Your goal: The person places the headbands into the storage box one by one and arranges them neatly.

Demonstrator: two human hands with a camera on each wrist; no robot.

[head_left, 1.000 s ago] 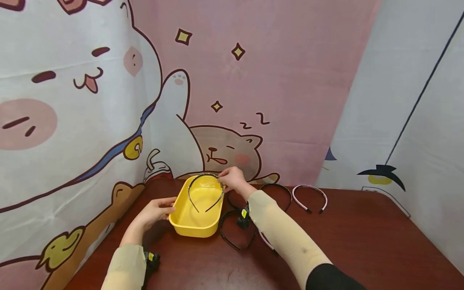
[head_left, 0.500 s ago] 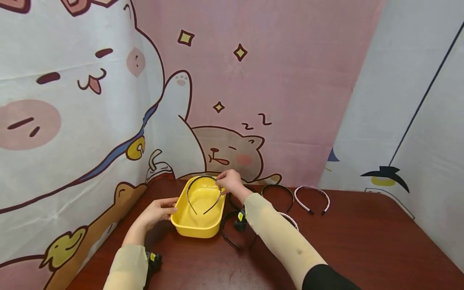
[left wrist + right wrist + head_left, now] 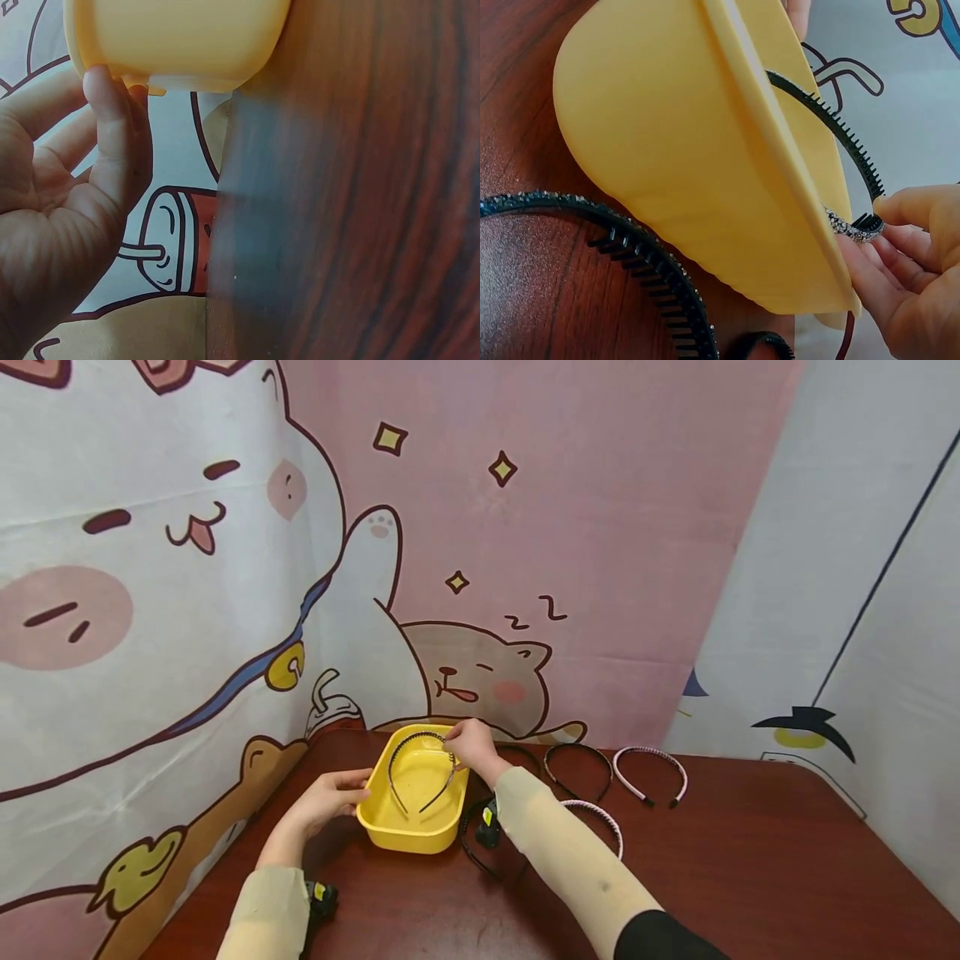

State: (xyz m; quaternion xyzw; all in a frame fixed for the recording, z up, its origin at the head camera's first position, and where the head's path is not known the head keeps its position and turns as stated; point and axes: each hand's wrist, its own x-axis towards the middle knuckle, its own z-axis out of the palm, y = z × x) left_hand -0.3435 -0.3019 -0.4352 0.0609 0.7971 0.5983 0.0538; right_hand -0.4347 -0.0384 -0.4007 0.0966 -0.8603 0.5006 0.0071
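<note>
My left hand [image 3: 321, 802] holds the near left rim of a yellow plastic basin [image 3: 408, 841], thumb on the rim in the left wrist view. My right hand [image 3: 474, 747] pinches a dark headband [image 3: 845, 136] between thumb and fingers at one side of its arc. Glittery stones cover the band's outside, and small comb teeth line its inside. Seen from the head, the headband is within the basin's outline, arc toward the far end and both tips toward me. Part of it is hidden behind the basin wall in the right wrist view.
Right of the basin, on the dark red wooden table [image 3: 720, 860], lie several headbands: a pink one [image 3: 649, 749], a black one [image 3: 577, 745], and a pale pink one [image 3: 600, 812] partly under my right forearm. Another black headband [image 3: 676, 274] lies beside the basin. A cartoon-printed cloth [image 3: 600, 527] hangs behind.
My right hand has lowered the headband a little deeper into the basin. My right forearm has shifted left, uncovering more of the pale pink headband. My left hand keeps its hold.
</note>
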